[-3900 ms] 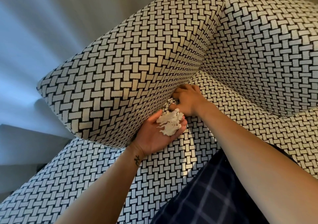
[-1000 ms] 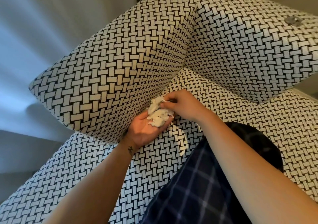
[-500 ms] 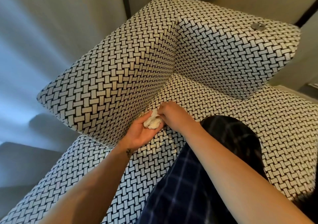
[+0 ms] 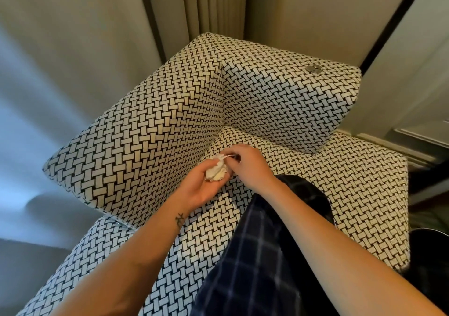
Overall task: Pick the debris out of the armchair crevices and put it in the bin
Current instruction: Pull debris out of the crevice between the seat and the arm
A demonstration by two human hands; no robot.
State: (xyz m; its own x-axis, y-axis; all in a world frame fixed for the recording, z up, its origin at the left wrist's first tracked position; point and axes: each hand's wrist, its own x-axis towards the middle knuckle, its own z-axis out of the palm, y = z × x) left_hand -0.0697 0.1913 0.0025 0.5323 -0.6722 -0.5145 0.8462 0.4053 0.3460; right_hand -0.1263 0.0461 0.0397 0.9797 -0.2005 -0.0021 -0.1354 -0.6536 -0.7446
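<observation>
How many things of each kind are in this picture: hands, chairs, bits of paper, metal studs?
Hands: 2 (left hand, right hand)
Armchair: 1
Paper wad: 1, held in both hands
Metal stud: 1, on top of the chair
Total: 5

a single wide-angle view, worn on the person's head, looks forward and steeply down onto the armchair (image 4: 155, 131), from close above its seat. it faces the armchair's inner corner, where arm and back meet, just above mid-frame. the curtain (image 4: 213, 4) behind the armchair fills the top edge.
</observation>
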